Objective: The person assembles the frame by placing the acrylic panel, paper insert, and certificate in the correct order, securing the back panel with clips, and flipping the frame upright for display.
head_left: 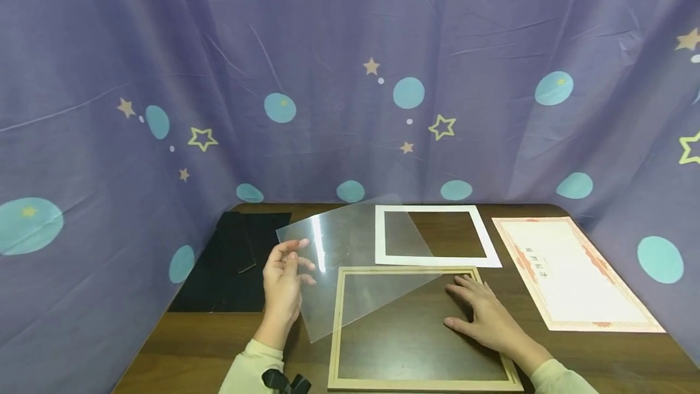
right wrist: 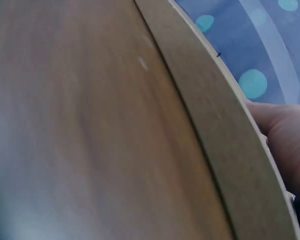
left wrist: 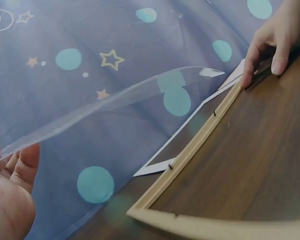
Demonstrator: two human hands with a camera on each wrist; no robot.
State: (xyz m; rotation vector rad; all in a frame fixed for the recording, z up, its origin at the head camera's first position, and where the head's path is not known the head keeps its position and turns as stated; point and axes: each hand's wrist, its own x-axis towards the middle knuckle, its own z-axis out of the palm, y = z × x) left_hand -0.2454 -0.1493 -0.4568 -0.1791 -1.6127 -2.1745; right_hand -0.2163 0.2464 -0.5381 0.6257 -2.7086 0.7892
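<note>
My left hand [head_left: 284, 281] pinches the left edge of a clear plastic sheet [head_left: 350, 233] between thumb and fingers. The sheet is tilted, overlapping the upper left of a pale wooden picture frame [head_left: 426, 384] in the head view; in the left wrist view it bows upward above the frame. The frame lies on the table, its inner opening showing bare wood. My right hand [head_left: 487, 315] rests at the frame's right side, fingers extended toward the far corner and thumb spread inward. In the right wrist view, a frame rail [right wrist: 210, 110] runs beside part of a hand [right wrist: 290, 140].
Behind the frame lies a white mat border [head_left: 437, 261], partly seen through the sheet. To the right is a printed paper [head_left: 596, 278] with an orange-pink border. Black boards [head_left: 219, 272] lie at the left. A purple curtain [head_left: 328, 35] surrounds the table [head_left: 180, 345].
</note>
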